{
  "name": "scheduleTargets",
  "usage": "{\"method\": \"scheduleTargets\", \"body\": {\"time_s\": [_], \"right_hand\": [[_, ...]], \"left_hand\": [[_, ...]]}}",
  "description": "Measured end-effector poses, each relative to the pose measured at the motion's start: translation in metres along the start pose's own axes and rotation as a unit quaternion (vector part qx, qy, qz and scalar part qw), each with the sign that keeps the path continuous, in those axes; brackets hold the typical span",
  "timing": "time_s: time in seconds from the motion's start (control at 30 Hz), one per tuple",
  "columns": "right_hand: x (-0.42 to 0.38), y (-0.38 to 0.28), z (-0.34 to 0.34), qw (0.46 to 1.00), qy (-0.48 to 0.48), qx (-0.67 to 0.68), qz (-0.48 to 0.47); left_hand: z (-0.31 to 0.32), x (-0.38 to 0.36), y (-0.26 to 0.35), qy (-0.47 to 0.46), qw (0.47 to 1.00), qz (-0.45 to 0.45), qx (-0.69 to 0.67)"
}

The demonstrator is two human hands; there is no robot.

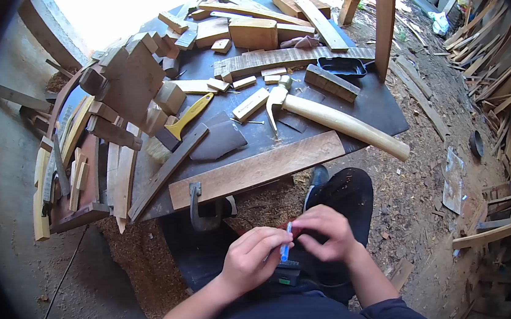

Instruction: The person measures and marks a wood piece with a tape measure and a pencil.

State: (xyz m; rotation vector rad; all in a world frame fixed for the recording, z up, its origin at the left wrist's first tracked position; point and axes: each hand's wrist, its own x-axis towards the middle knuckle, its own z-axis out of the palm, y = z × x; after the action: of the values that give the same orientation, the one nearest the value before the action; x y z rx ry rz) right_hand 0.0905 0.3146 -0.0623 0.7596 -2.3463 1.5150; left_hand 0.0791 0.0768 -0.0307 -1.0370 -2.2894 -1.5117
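Both of my hands meet low in the view, over my lap. My left hand [254, 258] is curled around a small blue pen-like tool [287, 249] that sticks up between the fingers. My right hand [326, 231] pinches something small and dark red next to the tool's tip; what it is I cannot tell. Below the hands a dark device with a green part [288, 274] rests on my lap.
A dark workbench [380, 107] ahead holds a claw hammer [338, 121] with a long pale handle, a yellow-handled brush [181, 125], a long plank [256, 168] at the near edge, a black tray [342, 66] and several wood offcuts. Scrap wood lies at the right. Sawdust covers the floor.
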Motion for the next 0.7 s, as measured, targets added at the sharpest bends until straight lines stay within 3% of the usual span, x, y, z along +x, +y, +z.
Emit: {"method": "scheduleTargets", "body": {"time_s": [0.1, 0.17, 0.23, 0.27, 0.3, 0.33, 0.37, 0.43, 0.53, 0.7], "right_hand": [[0.035, -0.031, -0.011, 0.989, -0.101, -0.084, -0.069], [0.063, -0.027, -0.041, 0.986, -0.077, -0.093, -0.117], [0.095, -0.015, -0.069, 0.976, 0.072, -0.189, -0.085], [0.121, -0.009, -0.083, 0.942, 0.143, -0.282, -0.111], [0.142, 0.004, -0.097, 0.921, 0.185, -0.329, -0.095], [0.156, 0.017, -0.105, 0.918, 0.205, -0.34, -0.009], [0.168, 0.03, -0.114, 0.922, 0.17, -0.349, 0.018], [0.176, 0.052, -0.12, 0.876, 0.08, -0.471, 0.069], [0.18, 0.063, -0.118, 0.87, 0.061, -0.451, 0.191], [0.142, 0.019, -0.112, 0.916, 0.183, -0.33, 0.136]], "left_hand": [[-0.007, 0.002, 0.006, 0.0, 1.0, 0.003, -0.003], [-0.017, 0.013, 0.012, 0.005, 1.0, 0.02, -0.012], [-0.024, 0.015, 0.015, -0.006, 1.0, 0.02, -0.012], [-0.027, 0.015, 0.016, -0.018, 1.0, 0.016, -0.007], [-0.028, 0.014, 0.017, -0.03, 0.999, 0.012, -0.002], [-0.027, 0.012, 0.016, -0.036, 0.999, 0.02, -0.002], [-0.026, 0.01, 0.017, -0.052, 0.998, 0.019, -0.009], [-0.027, 0.004, 0.019, -0.081, 0.996, 0.014, -0.019], [-0.031, -0.007, 0.019, -0.071, 0.997, -0.005, -0.003], [-0.045, -0.008, 0.012, -0.048, 0.998, -0.046, 0.014]]}}
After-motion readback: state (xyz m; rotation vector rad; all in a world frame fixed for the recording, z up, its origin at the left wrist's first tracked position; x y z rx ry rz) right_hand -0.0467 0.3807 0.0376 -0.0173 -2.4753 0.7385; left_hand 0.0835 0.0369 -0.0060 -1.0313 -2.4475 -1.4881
